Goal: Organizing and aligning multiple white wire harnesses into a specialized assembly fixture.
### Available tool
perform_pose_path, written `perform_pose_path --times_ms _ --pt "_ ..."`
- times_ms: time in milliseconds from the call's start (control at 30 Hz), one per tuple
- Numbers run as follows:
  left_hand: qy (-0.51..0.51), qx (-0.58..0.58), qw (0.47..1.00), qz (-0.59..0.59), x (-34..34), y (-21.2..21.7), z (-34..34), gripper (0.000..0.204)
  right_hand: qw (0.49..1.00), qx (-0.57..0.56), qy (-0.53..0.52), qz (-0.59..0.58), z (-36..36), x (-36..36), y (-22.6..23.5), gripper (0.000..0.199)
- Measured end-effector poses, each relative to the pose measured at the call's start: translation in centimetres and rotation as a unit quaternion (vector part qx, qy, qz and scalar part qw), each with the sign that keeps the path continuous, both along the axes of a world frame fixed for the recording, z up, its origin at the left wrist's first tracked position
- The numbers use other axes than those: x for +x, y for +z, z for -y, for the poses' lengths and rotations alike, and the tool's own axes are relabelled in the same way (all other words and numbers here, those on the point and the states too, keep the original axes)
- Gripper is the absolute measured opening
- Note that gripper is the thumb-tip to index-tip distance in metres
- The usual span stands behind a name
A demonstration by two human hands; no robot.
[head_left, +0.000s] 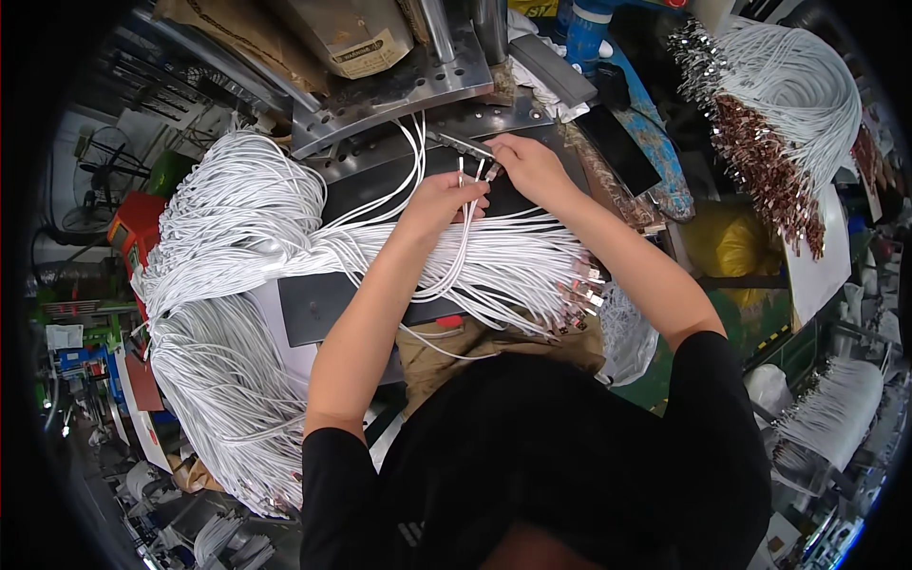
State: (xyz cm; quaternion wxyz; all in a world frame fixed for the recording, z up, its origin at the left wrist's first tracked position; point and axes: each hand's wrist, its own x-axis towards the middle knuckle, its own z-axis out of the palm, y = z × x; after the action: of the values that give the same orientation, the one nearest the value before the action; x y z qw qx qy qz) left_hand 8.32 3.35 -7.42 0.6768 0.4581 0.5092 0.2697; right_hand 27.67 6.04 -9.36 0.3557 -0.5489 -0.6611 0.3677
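View from the head, looking down on a cluttered desk [313, 309] at the centre of the frame. The left hand [439, 199] is pinched on a few thin white cables [465, 237], whose short ends stand up above its fingers just above centre. The right hand [527, 163], just to the upper right of the left and close beside it, is closed on the tips of these same cables, which end near a small metal fixture [461, 142] on the dark plate. From the hands the cables run down and fan out to the right, joining a flat sheaf of white cables [513, 271] laid across the desk, its metal connector ends [579, 299] lying at the right of centre. A large heap of white cables [228, 247] fills the left of the frame and hangs off the desk edge toward the lower left. At the upper right another cable bundle [807, 85] hangs with coppery connectors [760, 161] clustered along its lower left side. A perforated steel plate [389, 90] lies at the upper centre, with a dark phone [622, 147] to its right.
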Motion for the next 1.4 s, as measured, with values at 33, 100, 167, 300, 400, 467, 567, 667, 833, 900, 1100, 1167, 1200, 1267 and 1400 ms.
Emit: perform_pose_path --times_ms 33,100,167,300,400,467,567,667,833,900,1100,1167,1200,1267,1400 --pt "0.007 0.004 1.000 -0.001 0.2 0.2 0.2 0.018 1.000 -0.004 0.004 0.002 0.3 0.0 0.4 0.038" --pt "0.013 0.007 1.000 -0.002 0.1 0.1 0.4 0.018 1.000 -0.009 0.009 0.004 0.2 0.2 0.1 0.039" --pt "0.035 -0.002 0.999 0.022 -0.2 -0.1 0.1 0.020 0.999 -0.025 0.030 -0.026 -1.4 1.7 -1.5 0.034" --pt "0.010 -0.014 1.000 0.024 -1.1 0.0 -0.4 0.022 0.993 -0.077 0.058 -0.069 -2.2 2.3 -1.6 0.037" --pt "-0.004 -0.026 1.000 0.018 -0.8 0.5 -0.4 0.023 0.993 -0.081 0.068 -0.052 -0.9 1.7 -0.2 0.040" --pt "0.007 -0.039 0.999 0.012 -0.4 0.9 -0.5 0.022 0.996 -0.040 0.075 0.005 0.1 1.3 0.9 0.039" --pt "-0.001 -0.047 0.999 0.002 -0.3 0.8 -0.9 0.024 0.996 -0.037 0.074 -0.018 -0.3 1.5 -0.4 0.038" --pt "-0.002 -0.049 0.999 -0.002 -0.4 0.8 -0.8 0.026 0.995 -0.045 0.076 -0.048 -0.9 1.8 -0.7 0.035" --pt "0.008 -0.038 0.999 0.003 -0.4 0.8 -0.4 0.030 0.991 -0.060 0.093 -0.072 -0.9 1.6 -0.8 0.037" --pt "0.011 -0.033 0.999 0.005 -0.4 1.1 -0.4 0.032 0.991 -0.056 0.100 -0.065 -1.0 1.8 -0.6 0.041" --pt "-0.016 -0.058 0.997 0.052 -1.9 1.2 0.0 0.037 0.980 -0.111 0.077 -0.143 -1.1 3.1 0.3 0.050" --pt "-0.051 -0.049 0.996 0.047 -1.9 0.8 0.1 0.038 0.978 -0.117 0.065 -0.160 -0.9 3.3 0.3 0.051" --pt "-0.040 -0.051 0.997 0.037 -1.9 0.6 0.1 0.037 0.975 -0.125 0.075 -0.167 -0.9 3.2 0.1 0.048" --pt "-0.018 -0.055 0.998 0.017 -1.8 0.2 0.2 0.036 0.969 -0.140 0.095 -0.180 -0.8 3.1 -0.2 0.043" --pt "0.013 -0.042 0.999 -0.023 -1.1 0.8 0.0 0.034 0.973 -0.137 0.118 -0.144 -0.5 3.5 -0.1 0.041"
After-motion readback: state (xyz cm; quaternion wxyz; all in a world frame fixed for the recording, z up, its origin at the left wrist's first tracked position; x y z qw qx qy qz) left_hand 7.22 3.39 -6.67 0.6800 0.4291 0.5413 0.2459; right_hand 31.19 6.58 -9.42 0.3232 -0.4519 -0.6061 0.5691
